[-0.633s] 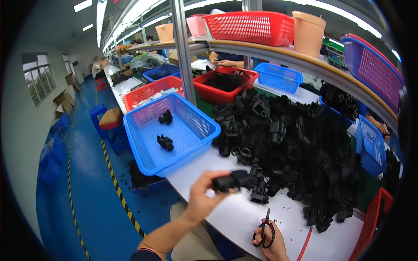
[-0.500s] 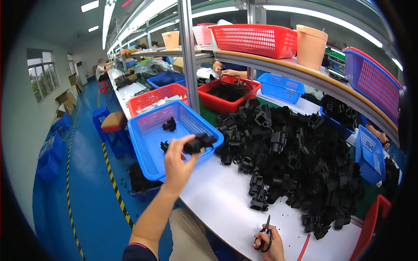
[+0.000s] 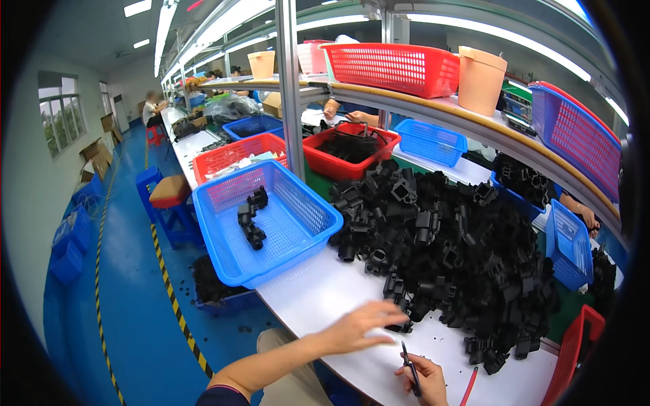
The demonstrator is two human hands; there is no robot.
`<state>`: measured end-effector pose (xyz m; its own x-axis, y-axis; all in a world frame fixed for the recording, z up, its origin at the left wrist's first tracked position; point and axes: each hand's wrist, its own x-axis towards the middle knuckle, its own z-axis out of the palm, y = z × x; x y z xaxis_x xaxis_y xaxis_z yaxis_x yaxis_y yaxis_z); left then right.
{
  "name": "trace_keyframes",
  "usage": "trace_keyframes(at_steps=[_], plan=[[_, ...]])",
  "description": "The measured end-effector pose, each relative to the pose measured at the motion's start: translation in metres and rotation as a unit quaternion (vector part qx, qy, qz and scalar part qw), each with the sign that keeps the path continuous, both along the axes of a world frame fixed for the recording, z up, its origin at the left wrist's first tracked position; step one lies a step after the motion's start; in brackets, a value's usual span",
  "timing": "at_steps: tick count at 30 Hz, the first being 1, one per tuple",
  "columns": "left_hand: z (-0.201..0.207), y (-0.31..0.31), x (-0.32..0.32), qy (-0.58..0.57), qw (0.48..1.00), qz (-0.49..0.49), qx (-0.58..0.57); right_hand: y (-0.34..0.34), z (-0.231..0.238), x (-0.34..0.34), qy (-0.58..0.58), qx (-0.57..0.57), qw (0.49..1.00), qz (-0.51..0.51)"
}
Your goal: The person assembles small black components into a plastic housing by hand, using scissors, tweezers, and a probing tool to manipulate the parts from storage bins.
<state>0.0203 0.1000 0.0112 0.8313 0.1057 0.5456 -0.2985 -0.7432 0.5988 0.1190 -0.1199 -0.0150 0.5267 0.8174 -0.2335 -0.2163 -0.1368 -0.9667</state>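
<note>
Three black parts [image 3: 254,235] lie in a blue basket [image 3: 284,220] left of centre in the frame. At lower centre, a blurred left hand [image 3: 362,327] is open, fingers stretched over a white table [image 3: 311,287]. Right of it, near the bottom edge, the right hand [image 3: 430,380] grips scissors [image 3: 409,369], beneath a heap of black pieces [image 3: 453,250] filling centre right.

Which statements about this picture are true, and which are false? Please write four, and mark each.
1. The right hand holds scissors. True.
2. The left hand grips a black part. False: its fingers are spread, with nothing visibly held.
3. Black parts lie inside the blue basket left of the pile. True.
4. The red stick lies left of the scissors. False: it lies to their right.
</note>
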Motion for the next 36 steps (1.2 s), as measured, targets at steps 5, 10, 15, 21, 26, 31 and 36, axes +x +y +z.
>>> trace_keyframes(at_steps=[5, 10, 15, 21, 26, 31, 36], plan=[[-0.028, -0.041, 0.029, 0.135, 0.897, -0.232, -0.351, -0.016, 0.014, 0.013, 0.109, 0.114, 0.983, 0.1], [-0.041, -0.048, 0.047, 0.109, 0.871, -0.247, -0.411, -0.023, 0.018, 0.02, 0.233, 0.072, 0.968, 0.052], [-0.041, -0.028, 0.037, 0.077, 0.862, -0.157, -0.476, -0.023, 0.005, 0.027, 0.221, 0.121, 0.968, -0.004], [-0.015, -0.052, -0.026, 0.035, 0.975, -0.157, -0.156, -0.014, -0.004, 0.03, 0.165, 0.092, 0.974, -0.124], [-0.024, -0.046, -0.118, 0.3, 0.825, -0.232, -0.419, -0.019, -0.029, 0.027, 0.049, 0.042, 0.996, -0.068], [-0.147, -0.061, -0.18, 0.412, 0.865, 0.105, -0.265, -0.007, -0.035, 0.019, 0.03, 0.033, 0.996, -0.082], [-0.172, -0.066, -0.164, 0.415, 0.788, 0.453, 0.029, -0.005, -0.046, 0.02, -0.011, 0.044, 0.995, -0.092]])
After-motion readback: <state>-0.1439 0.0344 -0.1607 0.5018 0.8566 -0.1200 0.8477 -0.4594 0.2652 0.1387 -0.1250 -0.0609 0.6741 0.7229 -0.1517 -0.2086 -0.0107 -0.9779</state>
